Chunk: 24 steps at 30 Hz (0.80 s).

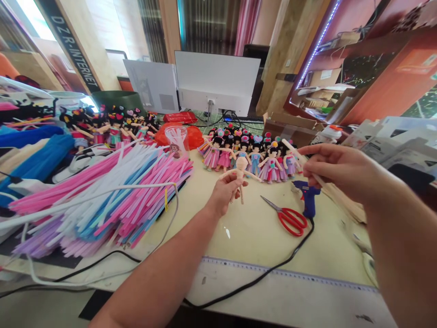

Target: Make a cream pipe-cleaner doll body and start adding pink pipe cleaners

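Note:
My left hand (225,190) is closed round the body of a bare cream doll figure (241,165), with its round head, outstretched arms and legs showing past my fingers. Held up at the right, my right hand (329,166) pinches a cream pipe cleaner (290,148) that slants up toward the left. Between and below the hands lie scissors with red handles (292,221), blades partly open, and a blue glue gun (309,198) with a black cord. Rows of finished dolls (254,155) in colourful skirts stand just behind the figure.
A big heap of pink, white, blue and purple pipe cleaners (102,200) covers the left side. More dolls (116,127) stand behind it. A measuring tape (273,272) runs along the front edge. Monitors (218,82) and a cardboard box (290,127) are at the back.

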Motion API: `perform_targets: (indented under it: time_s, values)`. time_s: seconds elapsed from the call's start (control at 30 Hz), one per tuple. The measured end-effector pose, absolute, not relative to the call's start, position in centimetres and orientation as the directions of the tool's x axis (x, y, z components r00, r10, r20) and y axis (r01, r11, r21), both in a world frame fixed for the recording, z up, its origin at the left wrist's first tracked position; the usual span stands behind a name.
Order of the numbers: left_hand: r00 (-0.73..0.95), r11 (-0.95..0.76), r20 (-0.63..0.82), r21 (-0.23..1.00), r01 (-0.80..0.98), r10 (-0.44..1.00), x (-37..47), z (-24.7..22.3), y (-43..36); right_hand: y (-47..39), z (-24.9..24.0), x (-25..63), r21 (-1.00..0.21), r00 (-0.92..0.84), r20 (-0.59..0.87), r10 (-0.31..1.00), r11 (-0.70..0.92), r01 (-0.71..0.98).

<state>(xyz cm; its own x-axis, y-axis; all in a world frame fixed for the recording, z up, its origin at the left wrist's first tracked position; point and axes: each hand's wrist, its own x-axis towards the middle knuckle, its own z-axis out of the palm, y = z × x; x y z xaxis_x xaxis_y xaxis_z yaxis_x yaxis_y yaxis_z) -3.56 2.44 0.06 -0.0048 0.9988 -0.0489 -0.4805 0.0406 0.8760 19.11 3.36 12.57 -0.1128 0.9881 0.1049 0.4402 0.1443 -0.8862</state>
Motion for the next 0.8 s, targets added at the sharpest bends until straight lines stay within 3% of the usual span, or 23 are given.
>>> perform_targets:
  time_s: [0.13,0.27,0.37,0.57,0.8]
  values:
    - [0.061,0.079,-0.057,0.886,-0.457,0.996,-3.2,0.3,2.0,2.0,11.1,18.6,-0.822,-0.279,0.112,0.954,0.247,0.514]
    - [0.1,0.097,-0.059,0.892,-0.441,0.993,-2.9,0.2,1.8,2.0,6.6,17.1,-0.716,-0.289,0.239,0.927,0.369,0.592]
    - [0.115,0.11,-0.067,0.901,-0.419,0.991,-2.8,0.1,1.8,1.9,3.9,15.8,-0.756,-0.225,0.281,0.933,0.36,0.546]
    - [0.132,0.15,-0.106,0.908,-0.39,0.986,-2.5,0.0,1.6,1.6,1.2,14.2,-0.895,-0.209,0.206,0.956,0.271,0.354]
    - [0.147,0.153,-0.108,0.929,-0.338,0.983,-2.0,0.2,1.3,1.6,-0.1,14.3,-0.853,-0.165,0.298,0.94,0.34,0.396]
